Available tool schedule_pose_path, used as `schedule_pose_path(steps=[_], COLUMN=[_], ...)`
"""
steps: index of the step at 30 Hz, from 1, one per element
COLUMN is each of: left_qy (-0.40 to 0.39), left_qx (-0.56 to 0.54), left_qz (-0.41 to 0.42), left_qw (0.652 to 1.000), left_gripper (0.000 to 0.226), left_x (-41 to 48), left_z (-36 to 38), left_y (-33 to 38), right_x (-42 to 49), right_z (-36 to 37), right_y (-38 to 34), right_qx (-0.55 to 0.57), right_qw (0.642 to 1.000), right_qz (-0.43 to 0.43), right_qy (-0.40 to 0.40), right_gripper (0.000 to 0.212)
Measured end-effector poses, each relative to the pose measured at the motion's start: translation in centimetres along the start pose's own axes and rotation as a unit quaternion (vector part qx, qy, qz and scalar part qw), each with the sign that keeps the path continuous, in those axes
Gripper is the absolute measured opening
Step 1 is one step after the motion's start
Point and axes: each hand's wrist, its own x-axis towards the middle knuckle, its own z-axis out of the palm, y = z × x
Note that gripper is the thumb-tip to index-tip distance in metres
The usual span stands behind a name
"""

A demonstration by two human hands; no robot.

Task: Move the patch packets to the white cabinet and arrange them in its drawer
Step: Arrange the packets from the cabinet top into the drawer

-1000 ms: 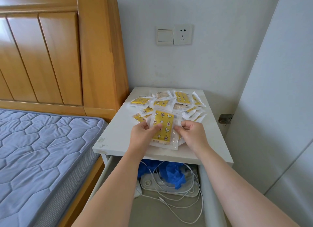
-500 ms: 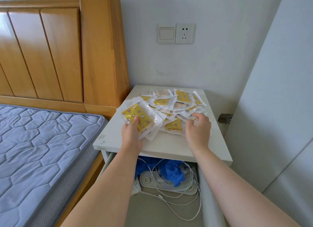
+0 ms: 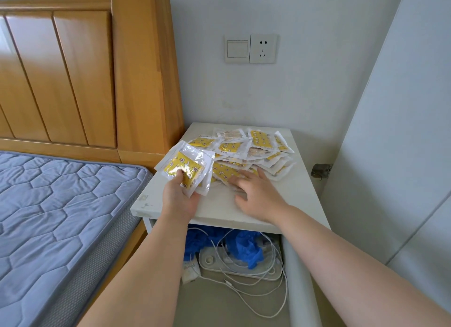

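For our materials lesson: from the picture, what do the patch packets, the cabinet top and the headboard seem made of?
Patch packets: probably thin clear plastic film, glossy; it glints and crinkles over yellow inserts. Cabinet top: apparently painted or laminated board, matte white; scuffs mark its front-left corner. Headboard: wood or wood veneer, satin finish; grain and grooved panels show.

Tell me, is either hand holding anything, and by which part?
The left hand holds a few patch packets by their near edge, thumb on top. The right hand holds nothing, fingers spread over the pile.
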Motion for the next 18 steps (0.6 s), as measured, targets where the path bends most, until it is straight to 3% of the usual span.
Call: schedule_pose_path(steps=[4, 7, 9, 12, 18], left_qy=[-0.009, -0.018, -0.018, -0.022, -0.023], left_qx=[0.027, 0.042, 0.037, 0.039, 0.048], left_qz=[-0.01, -0.006, -0.008, -0.017, -0.021], left_qw=[1.0, 0.999, 0.999, 0.999, 0.998], left_gripper=[0.035, 0.035, 0.035, 0.034, 0.035], left_x=[0.2, 0.7, 0.9, 1.1, 1.0], left_z=[0.1, 0.1, 0.1, 0.0, 0.1], left_y=[-0.1, -0.3, -0.3, -0.2, -0.1], right_x=[-1.1, -1.4, -1.2, -1.2, -1.2], right_z=[-0.1, -0.5, -0.5, -0.5, -1.4], right_y=[0.3, 0.2, 0.2, -0.3, -0.9], right_qx=[0.104, 0.061, 0.025, 0.024, -0.068], right_qw=[0.978, 0.969, 0.982, 0.997, 0.998], right_qz=[0.063, 0.105, 0.086, 0.052, 0.013], right_qy=[0.17, 0.214, 0.167, 0.056, -0.012], right_gripper=[0.022, 0.022, 0.024, 0.046, 0.049])
